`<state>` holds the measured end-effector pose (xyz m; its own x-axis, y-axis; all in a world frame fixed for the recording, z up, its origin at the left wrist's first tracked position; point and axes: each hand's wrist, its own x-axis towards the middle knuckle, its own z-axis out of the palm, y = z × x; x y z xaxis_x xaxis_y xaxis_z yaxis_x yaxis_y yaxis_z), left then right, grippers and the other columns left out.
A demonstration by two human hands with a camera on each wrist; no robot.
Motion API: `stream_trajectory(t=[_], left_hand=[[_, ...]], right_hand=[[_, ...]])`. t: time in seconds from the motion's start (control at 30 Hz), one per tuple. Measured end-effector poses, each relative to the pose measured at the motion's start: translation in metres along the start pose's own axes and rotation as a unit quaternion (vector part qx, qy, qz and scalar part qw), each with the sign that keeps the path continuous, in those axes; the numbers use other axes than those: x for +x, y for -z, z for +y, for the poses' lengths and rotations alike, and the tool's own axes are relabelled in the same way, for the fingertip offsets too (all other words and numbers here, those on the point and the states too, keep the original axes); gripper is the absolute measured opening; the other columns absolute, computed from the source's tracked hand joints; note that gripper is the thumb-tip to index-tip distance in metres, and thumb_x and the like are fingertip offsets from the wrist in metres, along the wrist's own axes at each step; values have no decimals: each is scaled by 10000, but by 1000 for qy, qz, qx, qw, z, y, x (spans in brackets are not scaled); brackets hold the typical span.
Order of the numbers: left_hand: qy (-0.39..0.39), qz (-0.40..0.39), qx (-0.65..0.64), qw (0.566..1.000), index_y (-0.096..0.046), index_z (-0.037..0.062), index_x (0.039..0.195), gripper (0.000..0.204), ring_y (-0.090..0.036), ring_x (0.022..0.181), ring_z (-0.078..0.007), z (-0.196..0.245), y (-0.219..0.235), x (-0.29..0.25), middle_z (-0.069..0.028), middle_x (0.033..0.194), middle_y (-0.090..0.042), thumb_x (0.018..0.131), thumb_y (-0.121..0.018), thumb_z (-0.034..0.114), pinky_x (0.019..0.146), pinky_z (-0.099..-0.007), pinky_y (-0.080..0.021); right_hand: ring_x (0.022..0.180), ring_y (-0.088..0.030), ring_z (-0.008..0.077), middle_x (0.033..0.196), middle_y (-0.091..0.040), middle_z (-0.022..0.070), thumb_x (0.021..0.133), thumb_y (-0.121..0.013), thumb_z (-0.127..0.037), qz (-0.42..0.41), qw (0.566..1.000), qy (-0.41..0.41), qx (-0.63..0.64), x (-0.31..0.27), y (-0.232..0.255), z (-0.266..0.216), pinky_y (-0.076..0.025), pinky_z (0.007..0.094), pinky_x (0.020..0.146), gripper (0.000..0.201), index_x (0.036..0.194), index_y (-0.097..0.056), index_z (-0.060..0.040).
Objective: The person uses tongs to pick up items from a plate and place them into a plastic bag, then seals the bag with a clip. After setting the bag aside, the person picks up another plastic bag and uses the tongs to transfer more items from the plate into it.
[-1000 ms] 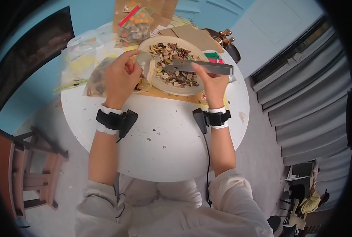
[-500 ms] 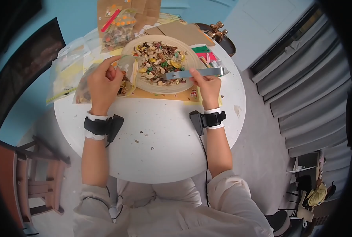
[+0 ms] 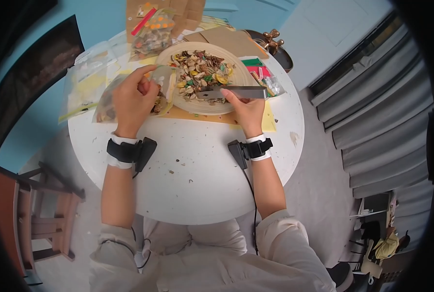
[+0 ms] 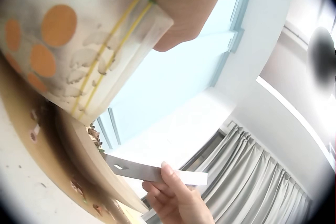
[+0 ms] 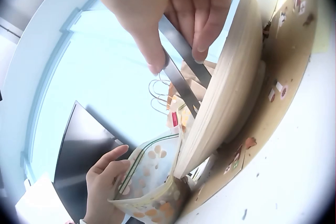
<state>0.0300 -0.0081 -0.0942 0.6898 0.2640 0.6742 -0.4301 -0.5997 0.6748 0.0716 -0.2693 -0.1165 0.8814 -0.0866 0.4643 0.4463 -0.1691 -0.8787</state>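
A round wooden plate (image 3: 183, 53) holds a heap of dried petals and flower pieces (image 3: 197, 73). My right hand (image 3: 248, 114) grips metal tongs (image 3: 248, 92) between thumb and fingers, their tips at the near side of the heap. In the right wrist view the two arms of the tongs (image 5: 181, 85) stand apart over the plate. Left of the plate, my left hand (image 3: 133, 104) pinches the upper edge of a zip bag (image 3: 110, 104) with dried pieces inside. The left wrist view shows the bag's orange dots and yellow zip strips (image 4: 100, 66); the right wrist view shows its mouth spread.
Behind the plate stand a filled bag with a red zip (image 3: 153, 36) and brown paper bags (image 3: 190, 12). A clear bag (image 3: 88, 82) lies far left. Small packets (image 3: 270, 82) and a dark tray (image 3: 282, 58) sit at the right. Crumbs (image 3: 178, 160) dot the white table.
The tongs first moved toward the plate's near right edge, then slightly left over the heap's near side. My left hand keeps its hold on the bag. The head view has shifted.
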Motion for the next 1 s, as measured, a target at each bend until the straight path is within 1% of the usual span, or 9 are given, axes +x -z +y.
stream_trajectory(t=[0.17,0.37,0.47,0.53,0.67,0.77,0.87,0.9,1.0], left_hand=[[0,13,-13,1000,-708,92,1081,293,-507,528,-90,-3,0,1,-1,607,-530,795,-680,35,533,-251,-443],[14,19,-37,999,-708,89,1078,287,-507,524,-91,-3,3,2,-4,604,-533,799,-673,31,531,-251,-441],[14,20,-34,999,-709,91,1081,290,-501,518,-91,-4,5,3,-4,602,-534,800,-672,31,529,-250,-437],[19,20,-35,999,-711,95,1093,307,-475,535,-66,-3,6,4,17,618,-529,802,-678,5,534,-231,-421],[20,13,-33,999,-713,104,1106,325,-460,538,-53,-5,6,4,28,621,-528,799,-689,2,535,-220,-410],[16,21,-28,999,-712,107,1109,331,-458,539,-47,-10,4,4,34,613,-522,795,-692,6,532,-216,-403],[33,-8,-11,999,-708,96,1087,300,-517,509,-108,-8,5,5,-7,575,-539,787,-699,88,523,-267,-432],[32,-31,17,999,-713,94,1074,287,-526,509,-120,-4,8,5,-14,578,-550,788,-697,96,524,-273,-435],[16,-80,79,993,-730,89,1028,244,-551,511,-158,4,14,8,-34,590,-582,789,-694,116,526,-291,-443]], right_hand=[[662,-638,115,774,-726,114,778,-840,-209,33,995,-34,-91,5,-3,2,-511,268,628,341,832,-718,106],[652,-632,105,759,-720,102,783,-829,-181,50,998,8,-40,12,-7,-19,-502,252,613,307,838,-722,101],[697,-652,119,833,-719,98,791,-814,-122,27,999,-10,-39,11,-18,-47,-524,245,652,261,933,-710,71],[718,-655,118,843,-720,95,792,-813,-114,-23,1000,0,12,6,-34,-70,-526,247,663,259,946,-710,67],[765,-654,110,860,-720,90,787,-817,-110,-94,995,35,-14,-5,-73,-68,-532,250,694,260,953,-713,61],[795,-646,100,876,-718,87,778,-828,-119,-81,996,20,-23,-7,-75,-67,-533,250,714,278,953,-713,63],[790,-645,100,891,-715,87,778,-830,-122,-3,994,31,105,-2,-52,-66,-533,251,716,295,961,-704,71],[775,-646,105,901,-711,89,781,-829,-130,3,999,-5,51,0,-36,-60,-534,251,708,311,970,-694,77],[758,-643,103,895,-708,91,780,-832,-145,92,995,3,44,4,-8,-38,-528,247,691,327,975,-689,76]])
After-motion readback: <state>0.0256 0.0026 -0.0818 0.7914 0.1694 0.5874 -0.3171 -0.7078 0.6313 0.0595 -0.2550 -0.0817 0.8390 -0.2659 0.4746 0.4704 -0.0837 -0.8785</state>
